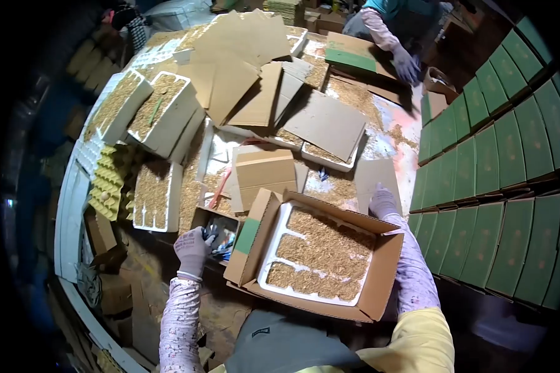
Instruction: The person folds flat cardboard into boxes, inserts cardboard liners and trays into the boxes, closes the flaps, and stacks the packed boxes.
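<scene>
An open cardboard box [387, 273] stands tilted in front of me. Inside it, a white foam tray [274, 248] holds loose brown husk-like filling [320, 255]. My left hand [191, 252], in a pale glove, is at the rim of a small carton [200, 217] of small shiny packets [223, 239]. Its fingers are closed on what looks like one packet [210, 234]. My right hand [384, 203], also gloved, is beyond the box's right side. Its fingers are closed at the near edge of a flat cardboard sheet [376, 177]; the thumb is hidden.
Green boxes [491, 155] are stacked along the right. Cardboard sheets [236, 46] are piled on filled foam trays [162, 105] across the table. Yellow egg trays [109, 183] stand at left. At the back right, another person's gloved hand [406, 65] is beside a green-and-brown box [354, 55].
</scene>
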Demonstrator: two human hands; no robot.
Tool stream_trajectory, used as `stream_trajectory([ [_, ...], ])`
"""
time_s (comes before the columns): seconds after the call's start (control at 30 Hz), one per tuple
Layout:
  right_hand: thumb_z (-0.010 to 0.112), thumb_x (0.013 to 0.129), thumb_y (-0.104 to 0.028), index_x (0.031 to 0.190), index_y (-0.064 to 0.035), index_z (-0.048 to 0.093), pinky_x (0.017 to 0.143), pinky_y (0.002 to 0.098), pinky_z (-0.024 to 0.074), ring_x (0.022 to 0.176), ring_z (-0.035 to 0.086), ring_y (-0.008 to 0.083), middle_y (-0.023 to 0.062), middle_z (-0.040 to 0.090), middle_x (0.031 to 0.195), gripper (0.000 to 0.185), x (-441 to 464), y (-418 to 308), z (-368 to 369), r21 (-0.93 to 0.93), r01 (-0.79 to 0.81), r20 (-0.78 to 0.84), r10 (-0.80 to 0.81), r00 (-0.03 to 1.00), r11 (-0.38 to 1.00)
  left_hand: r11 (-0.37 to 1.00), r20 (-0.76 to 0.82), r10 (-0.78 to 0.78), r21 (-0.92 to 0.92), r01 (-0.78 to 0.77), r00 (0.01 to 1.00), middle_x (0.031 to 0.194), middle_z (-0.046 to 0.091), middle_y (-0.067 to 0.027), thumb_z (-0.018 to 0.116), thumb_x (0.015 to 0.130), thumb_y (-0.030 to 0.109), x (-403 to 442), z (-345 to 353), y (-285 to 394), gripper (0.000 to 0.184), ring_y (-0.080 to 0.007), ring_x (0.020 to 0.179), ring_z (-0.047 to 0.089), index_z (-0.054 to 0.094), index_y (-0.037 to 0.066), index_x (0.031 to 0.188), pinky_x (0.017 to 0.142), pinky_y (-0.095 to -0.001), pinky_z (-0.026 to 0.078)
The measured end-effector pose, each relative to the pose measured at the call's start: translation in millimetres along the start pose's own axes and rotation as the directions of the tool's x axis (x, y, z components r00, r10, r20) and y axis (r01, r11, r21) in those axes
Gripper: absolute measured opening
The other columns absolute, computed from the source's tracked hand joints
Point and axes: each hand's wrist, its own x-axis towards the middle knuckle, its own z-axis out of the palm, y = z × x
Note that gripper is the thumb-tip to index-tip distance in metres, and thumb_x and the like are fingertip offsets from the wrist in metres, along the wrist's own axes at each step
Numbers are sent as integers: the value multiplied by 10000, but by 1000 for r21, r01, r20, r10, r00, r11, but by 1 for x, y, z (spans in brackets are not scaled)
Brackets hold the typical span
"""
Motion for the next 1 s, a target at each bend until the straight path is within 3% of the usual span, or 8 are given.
stream_trajectory([
  [0.13,698,781,-514,1397,-42,392,1030,496,410,1324,418,356,217,437,1418,835,-12,-4,-36,2,-194,-357,182,916,981,1000,-123,-15,-11,13,992,737,660,-125,599,889,442,-12,-20,-7,346,-335,729,647,673,109,830,627,-454,481],
  [0.33,703,685,-697,1382,5,397,1035,453,428,1280,496,347,210,482,1394,1036,5,49,-21,261,-525,11,542,841,810,795,-479,87,-495,-351,874,1030,607,-248,526,887,68,-57,-65,40,253,-420,941,597,571,-31,1116,826,-453,484],
  [0.43,709,718,-656,1298,23,497,982,435,470,1140,609,342,216,621,1224,917,-4,49,-27,389,-513,3,556,831,765,651,-576,460,-299,-698,676,1084,616,-190,583,828,64,-87,-122,114,304,-369,978,607,587,17,1129,857,-442,489],
  [0.6,646,903,-289,1180,44,605,867,384,492,993,639,351,215,679,1092,435,19,73,23,791,280,-324,-15,946,544,348,-166,912,-170,-922,375,1238,553,-152,734,754,187,-94,-138,182,510,-340,1181,520,573,117,1233,1013,-460,409],
  [0.67,613,917,-246,1186,63,586,874,403,490,1008,637,364,236,669,1082,411,-28,36,-46,894,280,-313,38,949,349,523,-35,849,-95,-847,528,1386,431,-192,791,714,277,-99,-146,180,797,-338,1301,420,427,129,1407,1104,-547,303],
  [0.73,588,917,-185,1230,76,540,835,408,503,972,651,371,243,668,1045,411,-114,-5,-124,680,342,-588,204,783,649,560,-239,765,-209,-801,598,1462,366,-187,792,720,239,-95,-162,156,822,-364,1330,400,415,68,1431,1133,-468,295],
  [0.9,538,859,-78,1172,-44,594,627,345,537,793,667,290,207,648,1047,320,-364,-112,-224,-133,737,-771,-536,343,663,158,-108,378,-971,-179,919,1471,409,-157,587,940,210,-65,-118,102,608,-252,1360,391,355,-7,1460,1132,-346,300],
  [1.0,534,905,-326,1328,-103,507,933,413,477,1206,522,346,240,496,1334,479,-379,-155,-176,-103,688,-251,-688,681,718,-46,249,488,-950,309,837,1532,331,-134,394,1056,302,-51,-64,100,540,-198,1387,350,293,4,1495,1151,-297,266],
])
